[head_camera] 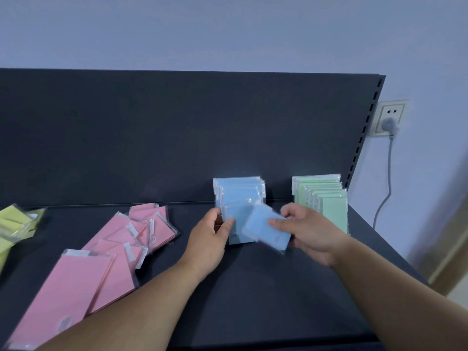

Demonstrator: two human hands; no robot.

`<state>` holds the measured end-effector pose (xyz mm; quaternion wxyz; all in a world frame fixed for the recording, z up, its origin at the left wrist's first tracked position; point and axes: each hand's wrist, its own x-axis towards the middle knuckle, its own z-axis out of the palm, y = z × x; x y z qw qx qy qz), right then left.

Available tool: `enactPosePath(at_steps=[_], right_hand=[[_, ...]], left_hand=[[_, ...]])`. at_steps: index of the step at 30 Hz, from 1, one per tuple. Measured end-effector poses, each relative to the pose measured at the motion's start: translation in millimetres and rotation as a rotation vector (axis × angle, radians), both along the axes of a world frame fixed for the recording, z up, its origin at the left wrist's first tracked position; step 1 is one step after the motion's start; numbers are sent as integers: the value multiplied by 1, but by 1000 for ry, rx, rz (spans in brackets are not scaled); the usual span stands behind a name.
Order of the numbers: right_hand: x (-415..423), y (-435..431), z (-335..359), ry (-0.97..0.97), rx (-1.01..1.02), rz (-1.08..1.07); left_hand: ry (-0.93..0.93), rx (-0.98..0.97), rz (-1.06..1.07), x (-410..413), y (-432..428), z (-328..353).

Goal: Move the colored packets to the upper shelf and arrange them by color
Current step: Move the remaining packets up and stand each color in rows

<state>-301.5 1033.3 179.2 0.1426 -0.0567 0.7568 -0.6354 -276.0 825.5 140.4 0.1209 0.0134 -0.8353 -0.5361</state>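
Right hand [311, 234]: pinches loose pale-blue plastic-wrapped packet [263, 233], tilted, just right of the upright blue packet row [239, 191]. Left hand [210, 239]: grips that row's front

Blur, cover and cut-offs among the packets

The blue packet [267, 228] in the right hand [312, 234] is smearing with motion blur, so its edges and print are not reading. The left hand [211, 235] is covering the lower front of the blue stack [239, 196]. The yellow packets [15, 221] are running off the left edge. The left forearm is hiding a corner of the nearest pink packet [76, 287], whose label is showing too small to read.
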Motion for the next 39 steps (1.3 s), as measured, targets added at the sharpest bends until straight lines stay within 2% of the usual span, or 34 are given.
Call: enactPosePath(at_steps=[1,3,8,11,16,19,25,32,35,39], right_hand=[[-3,-4,-3,-38,-120,-80],[-6,-13,-11,-37,-126,-174],[-3,-32,-20,154,246,-164],[1,-37,-20,279,401,-108],[0,-40,-17,359,355,-172],[-11,-38,-17,282,303,-196],[-22,-27,-13,176,402,-84],[-27,-33,-24,365,613,-80],[-27,-33,-32,427,564,-89],[-29,-30,-34,413,442,-108]], left_hand=[[-5,3,2,-1,0,0],[-7,-5,2,-1,1,1],[27,-39,-25,3,5,4],[59,-64,-23,3,6,1],[127,-145,46,-6,8,4],[140,-112,58,-12,8,9],[53,-114,130,-15,3,0],[0,-252,142,-18,9,0],[7,-285,128,-18,9,0],[20,-310,127,-18,8,-3]])
